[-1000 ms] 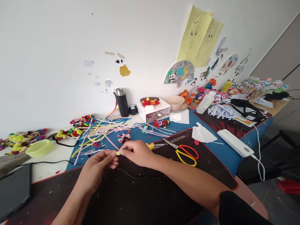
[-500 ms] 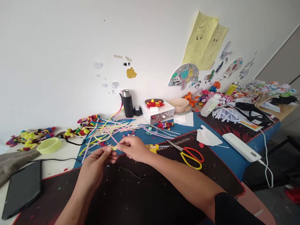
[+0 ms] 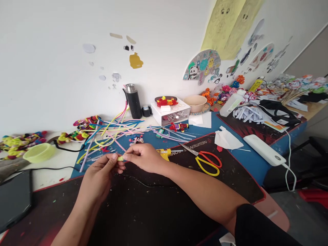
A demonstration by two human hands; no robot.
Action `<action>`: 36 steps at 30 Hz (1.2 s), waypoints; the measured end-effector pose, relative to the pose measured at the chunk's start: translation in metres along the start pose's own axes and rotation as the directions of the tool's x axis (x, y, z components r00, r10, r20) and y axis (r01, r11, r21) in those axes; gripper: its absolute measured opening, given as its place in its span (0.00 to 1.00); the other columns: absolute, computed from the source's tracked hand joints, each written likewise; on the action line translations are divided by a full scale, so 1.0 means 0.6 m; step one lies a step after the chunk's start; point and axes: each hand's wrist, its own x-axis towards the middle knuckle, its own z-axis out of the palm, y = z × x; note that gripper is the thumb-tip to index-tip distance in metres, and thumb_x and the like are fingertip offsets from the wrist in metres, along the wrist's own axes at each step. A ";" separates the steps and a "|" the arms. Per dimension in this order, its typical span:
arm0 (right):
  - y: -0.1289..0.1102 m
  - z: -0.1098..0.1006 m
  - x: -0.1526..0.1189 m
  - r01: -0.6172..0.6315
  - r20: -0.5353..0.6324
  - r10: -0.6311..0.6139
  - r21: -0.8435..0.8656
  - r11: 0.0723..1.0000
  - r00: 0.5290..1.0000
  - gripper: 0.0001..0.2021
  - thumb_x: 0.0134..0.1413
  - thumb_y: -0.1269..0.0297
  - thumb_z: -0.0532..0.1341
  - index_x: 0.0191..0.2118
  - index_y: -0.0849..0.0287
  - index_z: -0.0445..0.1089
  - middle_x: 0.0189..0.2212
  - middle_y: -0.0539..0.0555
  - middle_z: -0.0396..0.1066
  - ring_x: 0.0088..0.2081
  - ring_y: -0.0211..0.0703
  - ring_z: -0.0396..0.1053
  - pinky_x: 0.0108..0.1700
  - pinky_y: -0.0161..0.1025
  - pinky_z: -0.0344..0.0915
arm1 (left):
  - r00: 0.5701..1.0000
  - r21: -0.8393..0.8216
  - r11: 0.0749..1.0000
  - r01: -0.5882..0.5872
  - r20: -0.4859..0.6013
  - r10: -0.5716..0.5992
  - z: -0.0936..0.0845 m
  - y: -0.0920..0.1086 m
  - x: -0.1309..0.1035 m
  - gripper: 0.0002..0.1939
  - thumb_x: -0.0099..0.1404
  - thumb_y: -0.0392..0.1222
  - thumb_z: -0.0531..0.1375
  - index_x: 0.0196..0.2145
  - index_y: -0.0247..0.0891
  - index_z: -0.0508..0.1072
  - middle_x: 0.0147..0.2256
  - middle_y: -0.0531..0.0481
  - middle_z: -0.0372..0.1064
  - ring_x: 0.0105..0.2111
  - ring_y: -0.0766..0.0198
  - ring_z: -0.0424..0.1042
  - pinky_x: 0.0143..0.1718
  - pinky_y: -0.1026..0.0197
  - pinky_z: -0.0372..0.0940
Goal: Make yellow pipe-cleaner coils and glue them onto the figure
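Observation:
A small pale-yellow fuzzy piece (image 3: 120, 158), probably a bit of pipe cleaner, is pinched between my two hands above the dark mat. My left hand (image 3: 104, 171) grips it between thumb and fingers from the left. From the right, the thumb and forefinger of my right hand (image 3: 140, 157) close on its other end. Behind the hands lie loose pipe cleaners (image 3: 110, 133) in pink, yellow, blue and white. A yellow glue gun (image 3: 164, 153) sits just beyond my right hand, partly hidden by it. Scissors (image 3: 205, 160) with red and yellow handles lie to the right.
A black flask (image 3: 133, 102) stands by the wall, beside a white box (image 3: 166, 111) and a beige bowl (image 3: 195, 103). A white power bank (image 3: 263, 150) with a cable lies at right. At left are a pale-yellow bowl (image 3: 39, 152) and a dark tablet (image 3: 15, 198).
The view has tilted down and shifted slightly, so the wall and table items appear higher. Both hands still pinch the small yellow piece, in nearly the same pose.

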 end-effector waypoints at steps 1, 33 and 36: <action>-0.002 -0.003 0.000 -0.015 0.005 0.015 0.019 1.000 1.000 0.09 0.71 0.59 0.70 0.39 0.58 0.80 0.23 0.43 0.65 0.26 0.34 0.60 0.30 0.35 0.52 | 1.000 -0.015 1.000 0.010 0.012 -0.009 -0.001 0.001 0.001 0.27 0.48 0.66 0.82 0.32 0.41 0.85 0.28 0.49 0.81 0.29 0.58 0.78 0.30 0.60 0.74; 0.003 -0.018 0.006 -0.098 0.095 0.077 0.239 0.966 0.992 0.11 0.70 0.56 0.72 0.40 0.58 0.77 0.19 0.41 0.65 0.18 0.33 0.60 0.23 0.33 0.56 | 0.999 -0.018 0.999 0.032 0.043 -0.032 0.009 0.026 -0.002 0.28 0.39 0.58 0.87 0.32 0.39 0.87 0.27 0.48 0.81 0.28 0.59 0.77 0.28 0.63 0.73; -0.001 -0.020 0.006 -0.078 0.114 0.047 0.282 0.956 0.992 0.14 0.70 0.54 0.72 0.39 0.58 0.76 0.18 0.40 0.64 0.18 0.33 0.59 0.24 0.33 0.57 | 0.998 -0.039 0.998 0.044 0.036 -0.043 0.010 0.027 -0.002 0.28 0.39 0.59 0.87 0.32 0.39 0.87 0.27 0.49 0.80 0.28 0.61 0.76 0.28 0.64 0.72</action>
